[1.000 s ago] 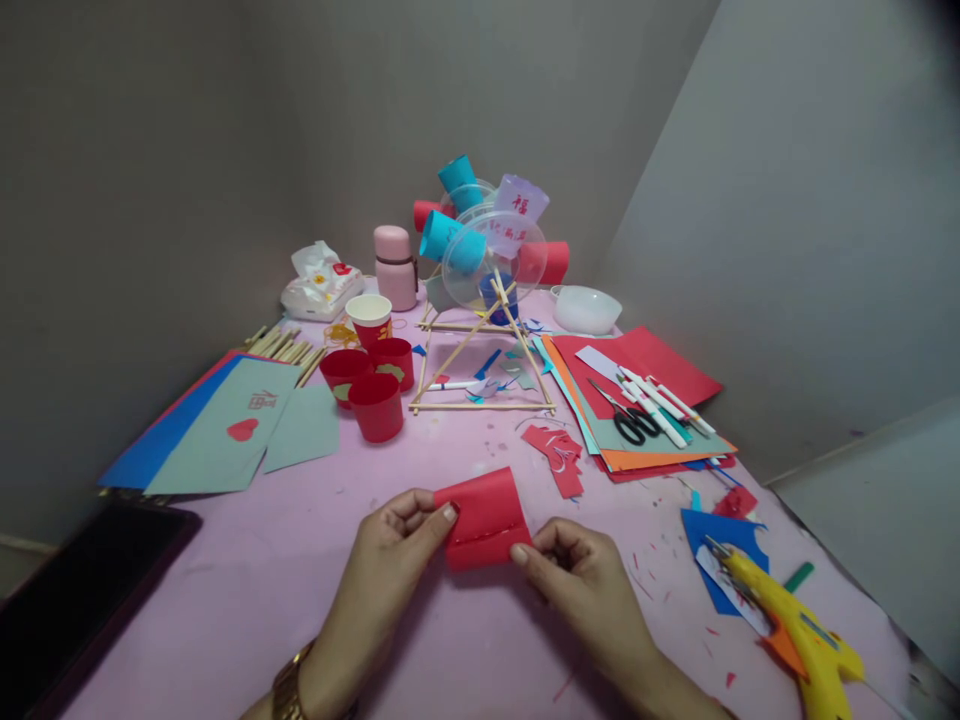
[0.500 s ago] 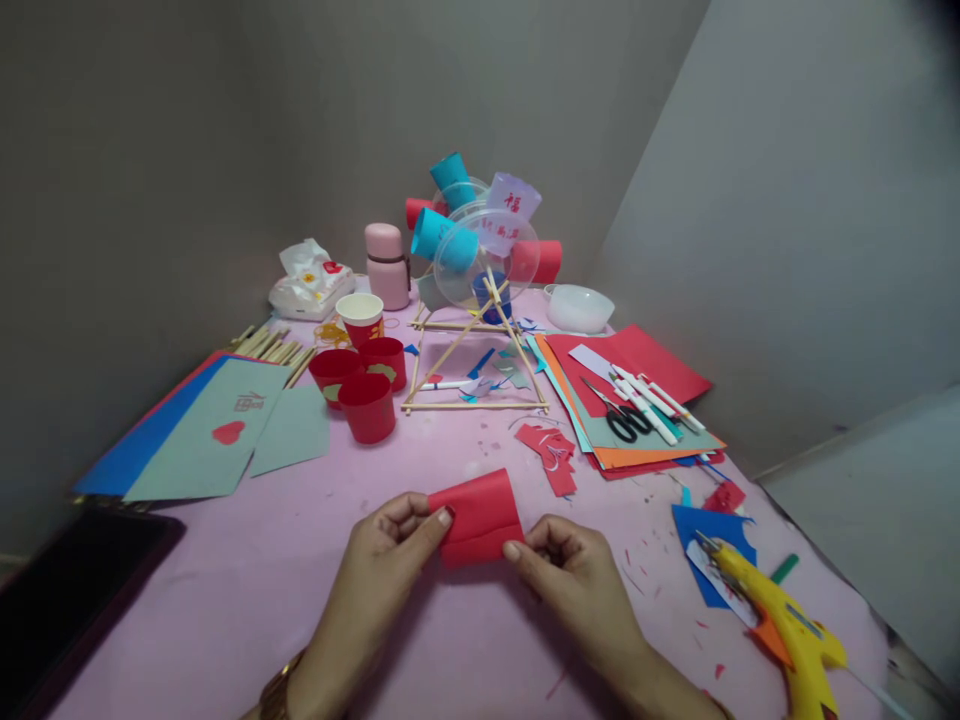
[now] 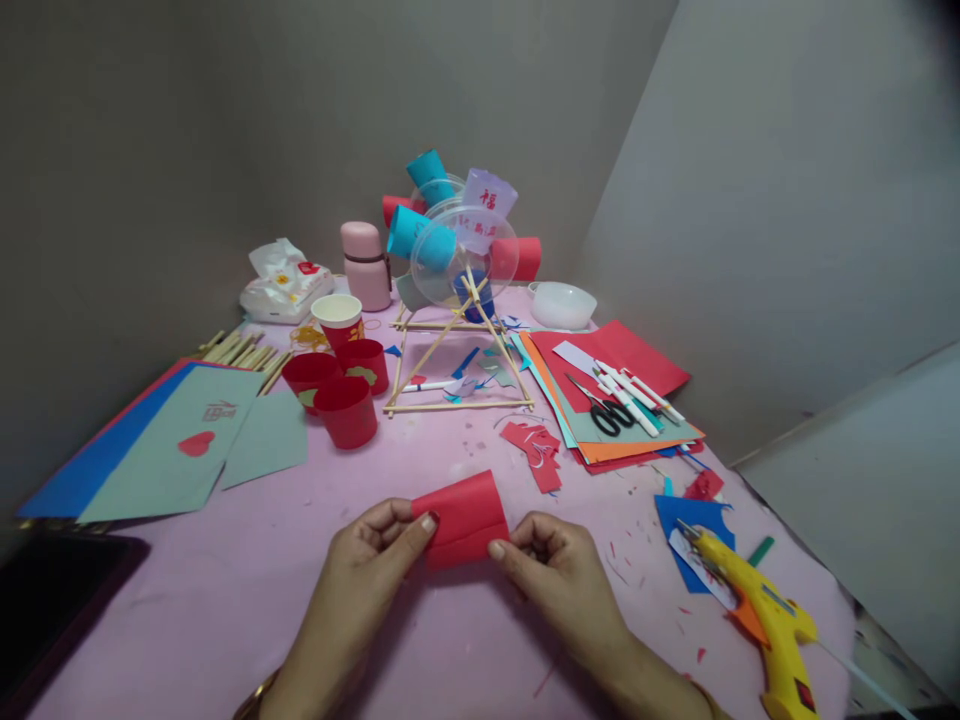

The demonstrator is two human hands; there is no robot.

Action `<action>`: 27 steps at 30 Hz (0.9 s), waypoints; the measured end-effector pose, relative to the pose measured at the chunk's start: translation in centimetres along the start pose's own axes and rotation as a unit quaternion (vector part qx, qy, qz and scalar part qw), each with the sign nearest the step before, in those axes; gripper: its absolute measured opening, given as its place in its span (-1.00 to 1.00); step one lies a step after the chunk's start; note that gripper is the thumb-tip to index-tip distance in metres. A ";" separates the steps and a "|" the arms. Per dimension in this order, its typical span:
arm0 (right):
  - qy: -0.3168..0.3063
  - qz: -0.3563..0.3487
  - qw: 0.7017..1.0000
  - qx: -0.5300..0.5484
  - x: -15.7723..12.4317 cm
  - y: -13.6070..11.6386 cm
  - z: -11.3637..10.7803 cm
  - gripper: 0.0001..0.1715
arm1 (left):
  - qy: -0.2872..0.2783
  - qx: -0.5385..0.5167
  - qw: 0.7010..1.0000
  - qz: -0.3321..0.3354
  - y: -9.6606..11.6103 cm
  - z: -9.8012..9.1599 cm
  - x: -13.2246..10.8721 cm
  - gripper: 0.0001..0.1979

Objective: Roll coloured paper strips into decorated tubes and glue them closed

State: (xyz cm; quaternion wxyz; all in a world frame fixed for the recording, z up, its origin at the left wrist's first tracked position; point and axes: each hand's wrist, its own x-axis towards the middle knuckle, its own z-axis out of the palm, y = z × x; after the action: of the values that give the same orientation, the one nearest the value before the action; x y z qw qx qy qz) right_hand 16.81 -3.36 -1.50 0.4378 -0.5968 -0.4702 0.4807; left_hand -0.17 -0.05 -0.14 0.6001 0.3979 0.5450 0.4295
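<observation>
A piece of red paper, curved and with a crease or seam running across its lower part, is held between both hands above the table's front. My left hand pinches its left edge, thumb on top. At the lower right corner, my right hand grips it between thumb and fingers. Beyond the hands lie red paper scraps. Three red cups wrapped in paper stand to the left, with a taller paper cup behind them.
A stick frame carries a wheel of clear discs and coloured cups. Scissors and pens rest on stacked paper at right. A yellow glue gun lies front right. A dark tablet-like slab sits front left.
The whole scene has shifted slightly left in view as the head turned. Both hands keep the same hold on the red paper, which looks almost unchanged.
</observation>
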 end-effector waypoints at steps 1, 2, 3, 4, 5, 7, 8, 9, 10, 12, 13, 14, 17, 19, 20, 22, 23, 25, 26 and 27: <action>0.000 -0.001 1.000 -0.001 0.0 0.0 0.0 -0.72 | -0.001 0.000 1.000 -0.003 0.0 0.0 0.0 -0.79; -0.001 0.000 1.000 -0.002 0.0 0.0 0.0 -0.72 | -0.002 0.001 1.000 -0.005 0.0 0.0 -0.1 -0.79; -0.001 0.001 1.000 -0.003 0.0 0.0 0.0 -0.72 | -0.003 0.001 1.000 -0.007 0.1 0.1 -0.1 -0.79; 0.000 0.001 1.000 -0.004 0.0 0.0 0.0 -0.71 | -0.003 0.002 1.000 -0.006 0.2 0.1 -0.2 -0.80; 0.000 0.001 1.000 -0.005 0.0 0.0 0.0 -0.71 | -0.003 0.003 1.000 -0.005 0.2 0.1 -0.2 -0.80; 0.000 0.002 1.000 -0.006 0.0 -0.1 0.1 -0.71 | 0.002 0.000 1.000 -0.004 0.4 0.2 -0.2 -0.80; 0.000 0.003 1.000 -0.006 0.1 -0.2 0.1 -0.71 | 0.004 -0.002 1.000 -0.006 0.4 0.2 -0.2 -0.80; 0.001 0.005 1.000 -0.006 0.1 -0.2 0.1 -0.71 | 0.006 -0.005 1.000 -0.006 0.4 0.2 -0.2 -0.79; 0.002 0.007 1.000 -0.005 0.1 -0.2 0.1 -0.71 | 0.007 -0.006 1.000 -0.007 0.4 0.2 -0.2 -0.79; 0.003 0.007 1.000 -0.001 0.1 -0.2 0.1 -0.70 | 0.006 -0.006 1.000 -0.008 0.4 0.2 -0.1 -0.79; 0.003 0.005 1.000 0.000 0.1 -0.2 0.1 -0.70 | 0.006 -0.005 1.000 -0.008 0.3 0.2 -0.1 -0.79; 0.003 0.004 1.000 0.000 0.1 -0.2 0.1 -0.70 | 0.005 -0.004 1.000 -0.009 0.3 0.2 -0.1 -0.79; 0.001 0.000 1.000 -0.001 0.1 -0.2 0.1 -0.69 | -0.001 -0.005 1.000 -0.005 0.2 0.2 -0.1 -0.80; -0.001 0.000 1.000 0.002 0.1 -0.1 0.1 -0.69 | -0.001 -0.004 1.000 -0.004 0.2 0.2 -0.2 -0.80; -0.002 0.000 1.000 0.004 0.1 -0.1 0.1 -0.70 | 0.000 -0.003 1.000 -0.004 0.2 0.2 -0.2 -0.79; -0.003 0.001 1.000 0.005 0.1 0.0 0.0 -0.70 | 0.000 -0.002 1.000 -0.006 0.2 0.2 -0.2 -0.79; -0.003 0.000 1.000 0.005 0.1 0.0 0.0 -0.71 | -0.001 -0.003 1.000 -0.008 0.2 0.2 -0.2 -0.79; -0.002 0.000 1.000 0.005 0.2 0.0 0.0 -0.71 | -0.004 -0.003 1.000 -0.007 0.2 0.1 -0.1 -0.79; -0.001 0.002 1.000 0.004 0.2 0.0 0.0 -0.71 | -0.006 0.001 1.000 -0.004 0.2 0.1 -0.1 -0.78; 0.001 0.003 1.000 0.004 0.1 -0.1 0.0 -0.71 | -0.010 0.007 1.000 -0.001 0.2 0.1 -0.1 -0.78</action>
State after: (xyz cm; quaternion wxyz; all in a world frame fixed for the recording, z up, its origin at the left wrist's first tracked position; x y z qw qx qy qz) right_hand 16.81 -3.20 -1.46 0.4388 -0.5971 -0.4661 0.4835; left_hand -0.12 -0.05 0.05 0.6030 0.4056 0.5428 0.4210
